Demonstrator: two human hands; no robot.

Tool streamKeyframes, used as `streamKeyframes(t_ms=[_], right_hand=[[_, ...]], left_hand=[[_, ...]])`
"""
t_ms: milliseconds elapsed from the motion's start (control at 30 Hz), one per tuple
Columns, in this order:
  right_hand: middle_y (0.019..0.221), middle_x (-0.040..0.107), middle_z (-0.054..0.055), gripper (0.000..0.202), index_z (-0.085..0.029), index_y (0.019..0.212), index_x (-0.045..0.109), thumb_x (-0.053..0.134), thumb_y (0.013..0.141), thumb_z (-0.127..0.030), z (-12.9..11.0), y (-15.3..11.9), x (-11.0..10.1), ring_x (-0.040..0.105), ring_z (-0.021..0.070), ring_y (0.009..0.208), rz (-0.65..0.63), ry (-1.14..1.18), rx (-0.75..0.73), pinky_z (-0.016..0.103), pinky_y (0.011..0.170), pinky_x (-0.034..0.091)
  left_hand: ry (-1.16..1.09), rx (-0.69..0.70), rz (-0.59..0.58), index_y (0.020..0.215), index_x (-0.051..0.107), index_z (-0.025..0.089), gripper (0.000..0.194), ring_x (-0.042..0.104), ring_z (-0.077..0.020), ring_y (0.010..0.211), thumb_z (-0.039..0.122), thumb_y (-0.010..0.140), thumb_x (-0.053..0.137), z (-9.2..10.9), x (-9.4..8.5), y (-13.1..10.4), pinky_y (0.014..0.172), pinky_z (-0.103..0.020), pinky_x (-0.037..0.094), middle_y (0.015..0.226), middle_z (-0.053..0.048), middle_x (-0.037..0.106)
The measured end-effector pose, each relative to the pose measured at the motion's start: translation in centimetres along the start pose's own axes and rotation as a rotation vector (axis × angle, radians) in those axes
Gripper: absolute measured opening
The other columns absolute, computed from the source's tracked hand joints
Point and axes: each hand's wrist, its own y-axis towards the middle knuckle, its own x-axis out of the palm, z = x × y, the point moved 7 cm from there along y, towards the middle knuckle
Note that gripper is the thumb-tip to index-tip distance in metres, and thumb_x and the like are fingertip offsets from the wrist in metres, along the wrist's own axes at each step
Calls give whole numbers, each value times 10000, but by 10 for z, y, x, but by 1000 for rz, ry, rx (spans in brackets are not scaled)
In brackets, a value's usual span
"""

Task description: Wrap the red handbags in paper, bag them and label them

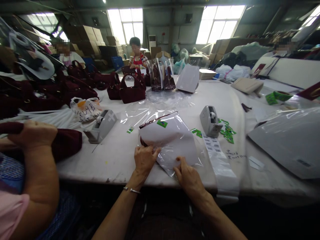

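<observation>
A clear plastic bag (175, 146) with a white sheet and something dark red inside lies on the table in front of me. A green packet (162, 123) shows near its upper edge. My left hand (145, 157) is closed on the left side of the bag, fingers pressed together at its edge. At the bag's lower right, my right hand (186, 170) pinches the plastic between thumb and fingers. The dark red item is mostly hidden under the white sheet.
Tape dispensers stand left (102, 126) and right (210, 121) of the bag. Green packets (227, 131) and a label strip (217, 156) lie at right. Dark red handbags (132, 88) stand behind. A co-worker's hand (35, 133) holds dark red fabric at left.
</observation>
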Motion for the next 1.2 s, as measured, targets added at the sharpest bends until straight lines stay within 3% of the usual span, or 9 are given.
streamKeyframes(t_ms=[100, 200, 333, 500, 700, 867, 1033, 1100, 1200], right_hand=[[769, 699, 44, 197, -179, 1121, 530, 523, 925, -158, -16, 0, -25, 697, 240, 686, 154, -43, -133, 329, 614, 486], [961, 716, 99, 152, -197, 1075, 593, 484, 969, -187, -48, -1, -42, 682, 253, 905, 242, -51, -331, 388, 816, 512], [1390, 595, 146, 370, -169, 1322, 564, 537, 955, -214, -70, 2, -24, 511, 304, 1317, 173, -142, -497, 507, 1108, 371], [1509, 480, 142, 565, -135, 1436, 486, 600, 947, -395, -42, 14, 3, 392, 342, 1421, 124, -259, -439, 603, 1173, 254], [1504, 493, 106, 561, -185, 1439, 509, 590, 952, -451, -31, 16, 4, 330, 362, 1452, 98, -267, -435, 638, 1185, 199], [1503, 493, 116, 605, -191, 1445, 506, 610, 931, -492, -31, 17, 6, 335, 371, 1447, 99, -256, -422, 646, 1179, 214], [1495, 507, 104, 574, -189, 1417, 529, 631, 923, -466, -31, 19, 3, 364, 374, 1430, 77, -231, -413, 652, 1180, 214], [1483, 522, 99, 523, -192, 1395, 548, 632, 930, -416, -31, 22, 1, 375, 371, 1424, 45, -214, -404, 649, 1178, 226], [1453, 556, 82, 422, -204, 1358, 584, 598, 950, -308, -31, 30, -3, 416, 356, 1403, -21, -158, -396, 636, 1177, 245]], left_hand=[[-2, 3, 15, 791, 752, 183, 476, 669, -290, 826, 557, 937, 495, 0, 0, -1, 853, -417, 391, 782, -126, 739], [-14, 7, 21, 778, 747, 176, 464, 668, -298, 834, 526, 944, 492, 2, 0, -2, 839, -421, 395, 781, -130, 741], [-5, 27, 21, 738, 727, 199, 441, 664, -286, 864, 461, 972, 461, 6, -1, -4, 846, -420, 394, 794, -110, 748], [-27, 40, 32, 691, 717, 200, 431, 649, -284, 901, 407, 973, 466, 6, -1, -11, 852, -423, 387, 834, -96, 747], [42, 65, 50, 706, 712, 192, 424, 638, -278, 890, 306, 987, 416, 9, 4, -12, 834, -417, 375, 810, -99, 725], [40, 70, 168, 865, 669, 186, 229, 623, -265, 882, 284, 971, 491, 10, -1, -17, 834, -407, 396, 870, -89, 694], [-127, 330, 398, 1089, 645, 215, 169, 604, -261, 1085, 211, 978, 518, 30, -18, -46, 973, -424, 384, 1119, -98, 692], [-147, 431, 387, 1171, 625, 224, 254, 610, -246, 1080, 153, 987, 465, 42, -12, -55, 963, -411, 411, 1132, -88, 695], [-152, 460, 327, 1259, 581, 174, 335, 624, -244, 1017, 106, 980, 406, 51, 5, -53, 892, -391, 481, 1132, -113, 691]])
